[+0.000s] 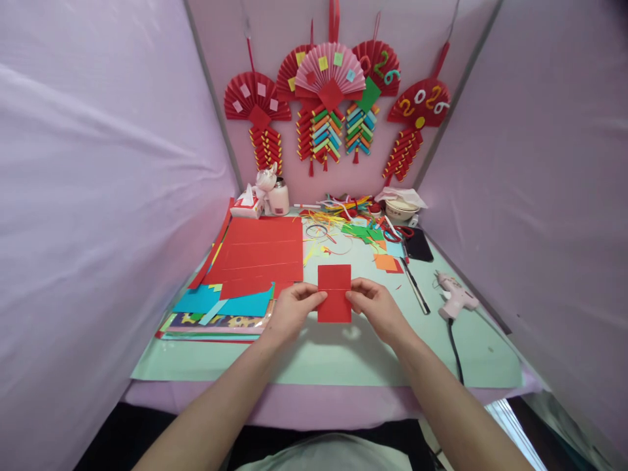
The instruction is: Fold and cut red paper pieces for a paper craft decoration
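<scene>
In the head view, the left hand (293, 307) and the right hand (375, 309) pinch a small red paper rectangle (334, 294), one at each side. The fingers (314, 298) are closed on its edges. The paper sits between the fingers, a little above the green table (343, 356), with a fold line across its middle. It looks like the folding step. A neat fold needs the edges lined up. Big red paper sheets (260, 252) lie beyond the left fingers. A pink glue gun (456, 299) lies out past the right fingers.
</scene>
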### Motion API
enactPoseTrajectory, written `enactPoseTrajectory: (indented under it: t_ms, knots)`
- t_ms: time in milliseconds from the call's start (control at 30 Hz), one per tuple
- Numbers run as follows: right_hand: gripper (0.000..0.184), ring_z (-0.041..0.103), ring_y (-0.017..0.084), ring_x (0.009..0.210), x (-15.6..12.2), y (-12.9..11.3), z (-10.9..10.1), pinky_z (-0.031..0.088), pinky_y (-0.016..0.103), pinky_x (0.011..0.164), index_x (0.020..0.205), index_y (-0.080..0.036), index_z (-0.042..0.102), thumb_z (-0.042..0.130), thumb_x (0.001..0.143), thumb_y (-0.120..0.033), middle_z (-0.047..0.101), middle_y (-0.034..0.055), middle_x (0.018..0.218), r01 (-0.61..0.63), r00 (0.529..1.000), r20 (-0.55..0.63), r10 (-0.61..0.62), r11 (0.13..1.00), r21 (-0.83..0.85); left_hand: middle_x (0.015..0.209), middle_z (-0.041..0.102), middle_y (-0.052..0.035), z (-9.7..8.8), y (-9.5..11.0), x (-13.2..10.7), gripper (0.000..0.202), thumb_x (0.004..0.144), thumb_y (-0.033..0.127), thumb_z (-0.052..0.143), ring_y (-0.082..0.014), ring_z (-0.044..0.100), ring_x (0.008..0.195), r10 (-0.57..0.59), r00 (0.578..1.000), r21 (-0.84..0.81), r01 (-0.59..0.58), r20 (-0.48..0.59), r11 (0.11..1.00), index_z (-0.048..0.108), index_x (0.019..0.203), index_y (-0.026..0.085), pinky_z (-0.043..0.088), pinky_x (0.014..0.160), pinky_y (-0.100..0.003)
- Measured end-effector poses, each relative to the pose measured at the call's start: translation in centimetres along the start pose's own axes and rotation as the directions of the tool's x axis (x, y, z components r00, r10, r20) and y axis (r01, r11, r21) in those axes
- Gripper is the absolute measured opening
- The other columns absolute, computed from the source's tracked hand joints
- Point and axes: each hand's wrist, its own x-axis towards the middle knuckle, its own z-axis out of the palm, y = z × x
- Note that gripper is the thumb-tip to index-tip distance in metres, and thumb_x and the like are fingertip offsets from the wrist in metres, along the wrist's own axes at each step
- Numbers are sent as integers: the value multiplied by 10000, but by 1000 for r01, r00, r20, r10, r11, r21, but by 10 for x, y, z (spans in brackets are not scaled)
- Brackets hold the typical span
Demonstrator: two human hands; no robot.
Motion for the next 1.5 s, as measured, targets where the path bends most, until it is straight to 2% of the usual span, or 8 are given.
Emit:
enactPoseTrajectory:
  t_ms: [133, 333, 700, 800, 1067, 1267, 1400, 1500]
  knots:
    - [105, 399, 73, 517, -4, 4, 7, 316, 213, 501, 750, -185, 644, 629, 733, -288, 522, -45, 588, 18, 999, -40, -16, 999, 49, 656, 625, -1, 2, 0, -4, 184, 632, 309, 753, -126, 564, 636, -45, 999, -75, 46, 12, 996, 649, 642, 158, 466, 663, -258]
    - [96, 343, 62, 478, -11, 4, 11, 272, 208, 467, 787, -192, 628, 624, 707, -245, 481, -61, 548, -33, 998, -40, 39, 989, 144, 646, 611, 2, 1, -1, -11, 219, 627, 285, 755, -124, 569, 632, -109, 992, -159, 118, 63, 980, 578, 598, 161, 468, 649, -264]
    - [95, 362, 60, 453, -17, 5, 20, 261, 194, 436, 750, -214, 569, 603, 664, -233, 494, -69, 571, -150, 984, -48, 173, 940, 307, 629, 573, 20, 6, 1, -21, 217, 650, 256, 734, -100, 527, 611, -138, 988, -226, 152, 76, 962, 546, 594, 163, 439, 612, -228]
    - [97, 365, 62, 447, -18, 5, 22, 278, 194, 435, 727, -214, 553, 612, 655, -238, 475, -76, 544, -165, 979, -66, 194, 939, 303, 627, 563, 21, 6, -4, -21, 207, 671, 264, 715, -105, 522, 616, -113, 992, -189, 122, 55, 974, 546, 604, 164, 433, 613, -233]
    - [143, 510, 104, 553, -18, 6, 26, 402, 226, 519, 732, -208, 537, 636, 662, -284, 581, -29, 666, -159, 979, -79, 187, 948, 276, 578, 507, 42, 5, -11, -23, 196, 699, 273, 691, -87, 472, 571, -56, 998, -109, 57, 8, 992, 551, 613, 166, 385, 568, -210]
    - [153, 478, 98, 518, -19, 9, 26, 361, 217, 475, 710, -205, 520, 643, 673, -289, 558, -30, 637, -133, 984, -86, 158, 961, 242, 743, 621, -5, 0, -12, -22, 154, 701, 285, 689, -129, 568, 683, -64, 997, -136, 70, 51, 988, 631, 792, 175, 436, 637, -246]
    - [152, 467, 96, 523, -20, 10, 25, 356, 220, 488, 719, -205, 526, 643, 677, -294, 557, -31, 637, -134, 985, -77, 156, 962, 238, 741, 615, 7, 2, -9, -23, 180, 681, 278, 693, -123, 563, 665, -62, 997, -148, 66, 35, 987, 633, 827, 190, 429, 609, -237]
    - [146, 452, 93, 516, -21, 9, 27, 347, 220, 488, 709, -210, 527, 645, 676, -289, 544, -43, 620, -146, 984, -61, 166, 957, 252, 773, 618, 14, 5, -5, -25, 203, 660, 244, 688, -125, 574, 695, -77, 996, -235, 84, 42, 968, 624, 847, 201, 439, 634, -237]
